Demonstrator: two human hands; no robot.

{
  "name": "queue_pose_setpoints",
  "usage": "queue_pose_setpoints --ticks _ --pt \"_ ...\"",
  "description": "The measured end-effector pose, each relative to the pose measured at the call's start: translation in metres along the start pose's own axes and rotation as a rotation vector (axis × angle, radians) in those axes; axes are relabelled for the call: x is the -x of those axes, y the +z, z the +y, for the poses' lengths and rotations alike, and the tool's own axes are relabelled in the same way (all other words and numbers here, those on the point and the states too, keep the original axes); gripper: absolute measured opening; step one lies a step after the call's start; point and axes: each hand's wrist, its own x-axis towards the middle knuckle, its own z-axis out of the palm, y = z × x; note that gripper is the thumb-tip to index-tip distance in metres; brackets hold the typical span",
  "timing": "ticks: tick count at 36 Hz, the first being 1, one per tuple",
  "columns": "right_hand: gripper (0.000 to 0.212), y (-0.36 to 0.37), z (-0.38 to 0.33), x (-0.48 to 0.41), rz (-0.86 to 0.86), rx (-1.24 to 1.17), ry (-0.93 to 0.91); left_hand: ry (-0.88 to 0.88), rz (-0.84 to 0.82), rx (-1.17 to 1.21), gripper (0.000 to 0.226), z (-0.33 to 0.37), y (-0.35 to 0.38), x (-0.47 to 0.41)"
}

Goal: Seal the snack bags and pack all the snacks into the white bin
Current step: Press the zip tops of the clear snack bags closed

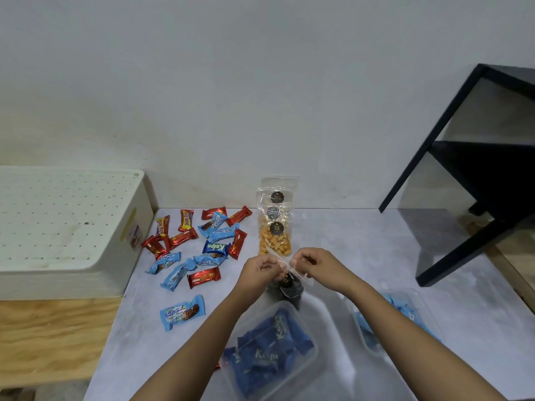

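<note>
Soft, cool light from above, rather dim, leaves the white wall [260, 82] looking grey. Shadows are weak: a dull patch lies on the desk [362, 241] under the black shelf [492, 175] at the far right corner. Thin white glints sit on the clear snack bags [275, 227] at the far edge and on the film of the dark snack bag [289, 287] pinched by the left hand [260, 270] and right hand [318, 266]. The wide lens bows the desk's edges; the clear tubs [279, 305] at the near edge look smeared and soft
</note>
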Motion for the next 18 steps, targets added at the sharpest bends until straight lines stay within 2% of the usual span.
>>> queue_pose_setpoints --ticks 1,3,5,7,9,11,13,15,18 --pt "0.007 -0.001 0.002 0.002 -0.02 -0.002 -0.015 0.004 0.011 -0.009 0.011 -0.001 0.001 -0.001" --pt "0.025 -0.003 0.009 0.005 -0.051 0.045 -0.027 0.015 0.027 -0.039 0.011 -0.003 0.002 -0.003" --pt "0.036 -0.004 0.016 0.007 -0.061 0.19 -0.051 0.02 0.05 -0.066 0.011 -0.005 0.006 -0.005" --pt "0.027 -0.006 0.022 0.006 -0.01 0.26 -0.087 0.03 0.094 -0.111 0.011 -0.007 0.01 -0.009" --pt "0.015 -0.009 0.025 0.005 0.083 0.213 -0.098 0.035 0.153 -0.165 0.013 -0.01 0.016 -0.012" --pt "0.014 -0.016 0.028 0.0 0.155 0.142 -0.079 0.021 0.207 -0.188 0.015 -0.013 0.021 -0.016" --pt "0.015 -0.027 0.03 -0.006 0.194 0.14 -0.073 0.037 0.269 -0.254 0.028 -0.021 0.024 -0.02" --pt "0.019 -0.038 0.031 -0.014 0.209 0.134 -0.086 0.081 0.312 -0.364 0.05 -0.028 0.026 -0.023" --pt "0.024 -0.048 0.034 -0.025 0.24 0.082 -0.117 0.086 0.242 -0.394 0.07 -0.039 0.031 -0.031"
